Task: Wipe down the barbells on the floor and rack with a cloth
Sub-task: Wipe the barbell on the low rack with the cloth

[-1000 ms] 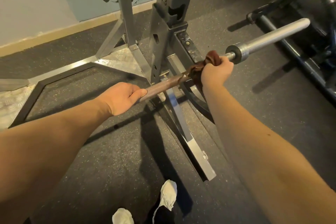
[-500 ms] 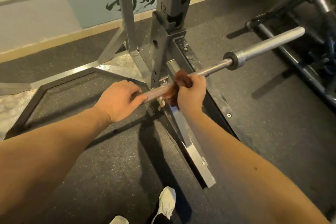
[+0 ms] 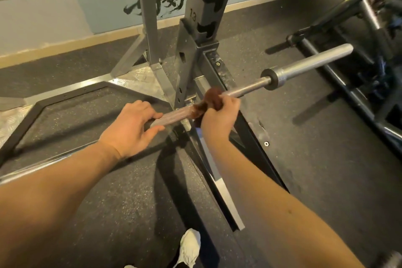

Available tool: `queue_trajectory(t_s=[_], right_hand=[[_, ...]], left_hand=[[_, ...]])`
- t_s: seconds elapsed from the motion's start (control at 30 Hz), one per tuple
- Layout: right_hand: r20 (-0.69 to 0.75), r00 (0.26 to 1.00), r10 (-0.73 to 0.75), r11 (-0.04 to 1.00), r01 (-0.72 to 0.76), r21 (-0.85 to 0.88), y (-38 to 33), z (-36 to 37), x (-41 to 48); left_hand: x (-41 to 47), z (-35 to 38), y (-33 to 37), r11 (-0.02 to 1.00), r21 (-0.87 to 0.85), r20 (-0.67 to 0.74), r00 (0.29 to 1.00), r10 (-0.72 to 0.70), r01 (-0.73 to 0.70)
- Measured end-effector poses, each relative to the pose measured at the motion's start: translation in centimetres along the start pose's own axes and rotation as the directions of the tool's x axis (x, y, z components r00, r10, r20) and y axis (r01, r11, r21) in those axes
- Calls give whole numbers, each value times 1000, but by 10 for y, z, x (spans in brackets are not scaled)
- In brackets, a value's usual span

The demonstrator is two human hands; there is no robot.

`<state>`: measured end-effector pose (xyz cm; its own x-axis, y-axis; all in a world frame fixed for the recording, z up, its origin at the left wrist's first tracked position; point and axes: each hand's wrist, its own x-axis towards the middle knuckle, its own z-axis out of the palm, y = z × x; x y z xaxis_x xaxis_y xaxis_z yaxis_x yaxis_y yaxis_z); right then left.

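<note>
Was gym: numbered steel rack upright [image 3: 205,4], barbell [image 3: 304,65] beside it, speckled rubber floor [image 3: 304,169] beneath rack.

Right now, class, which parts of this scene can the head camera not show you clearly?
- Long steel barbell: far end, hidden under the left hand and beyond.
- Brown cloth: mostly hidden inside the right hand.
- Grey steel rack upright: top cut off by the frame edge.
- White shoe: cut off at the bottom edge.

A steel barbell [image 3: 245,90] runs from mid-frame up to the right, its thick bare sleeve at upper right, a bunched brown cloth [image 3: 208,102] wrapped around its shaft at centre.
</note>
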<state>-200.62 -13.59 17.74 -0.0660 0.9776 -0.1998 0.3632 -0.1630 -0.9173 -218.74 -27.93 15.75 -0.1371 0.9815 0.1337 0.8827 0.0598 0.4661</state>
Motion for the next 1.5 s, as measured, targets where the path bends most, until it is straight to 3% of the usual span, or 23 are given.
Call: queue_trajectory(t_s=[0.1, 0.17, 0.23, 0.3, 0.47, 0.53, 0.67, 0.73, 0.87, 0.93, 1.03, 1.13, 1.2, 1.3, 1.37, 1.43, 1.5], right_hand=[[172, 977, -126, 976, 154, -157, 4, 5, -9], [187, 971, -147, 960, 186, -210, -1, -7, 15], [83, 985, -153, 949, 170, -265, -9, -28, 49], [-53, 996, -66, 967, 51, -248, -17, -47, 82], [-276, 947, 161, 984, -135, 113, -36, -47, 95], [-246, 949, 196, 980, -181, 82, -29, -33, 73], [-58, 995, 83, 996, -85, -34, -9, -24, 55], [-100, 993, 61, 996, -67, -57, -10, -31, 76], [-285, 946, 153, 988, -147, 43, -28, -49, 121], [-320, 913, 255, 959, -196, 205, -39, -57, 133], [-309, 846, 434, 838, -253, 484, -49, -56, 134], [-230, 772, 593, 687, -336, 645, -46, -54, 134], [-198, 774, 601, 708, -401, 582, -44, -55, 127], [-254, 877, 408, 909, -362, 207, -41, -50, 103], [-176, 939, 296, 955, -296, 29, -34, -51, 86], [-144, 954, 262, 961, -272, -51, -30, -58, 85], [-233, 925, 299, 953, -300, 34, -38, -67, 101]], left_hand=[[5, -4, -3, 1000, -1, 29, 1000, 0, 0], [8, -5, -7, 1000, -6, 44, 999, -10, 10], [8, -5, -9, 1000, -6, 53, 998, -26, 27], [8, -5, -8, 999, -18, 63, 997, -46, 47], [10, -8, -6, 996, -56, 75, 995, -64, 68], [12, -10, -8, 994, -78, 87, 994, -71, 78], [17, -13, -11, 995, -76, 110, 993, -49, 57], [18, -14, -12, 997, -58, 116, 992, -43, 50], [18, -15, -14, 998, -53, 117, 992, -38, 45], [19, -14, -14, 997, -60, 121, 992, -41, 49], [19, -15, -14, 996, -79, 120, 992, -43, 53], [19, -15, -12, 994, -91, 106, 993, -50, 60], [19, -15, -10, 993, -103, 116, 992, -53, 65], [20, -15, -11, 993, -100, 114, 992, -45, 56], [22, -14, -14, 994, -93, 116, 992, -40, 51], [21, -13, -16, 994, -88, 121, 992, -47, 58], [20, -12, -17, 995, -90, 115, 992, -42, 53]])
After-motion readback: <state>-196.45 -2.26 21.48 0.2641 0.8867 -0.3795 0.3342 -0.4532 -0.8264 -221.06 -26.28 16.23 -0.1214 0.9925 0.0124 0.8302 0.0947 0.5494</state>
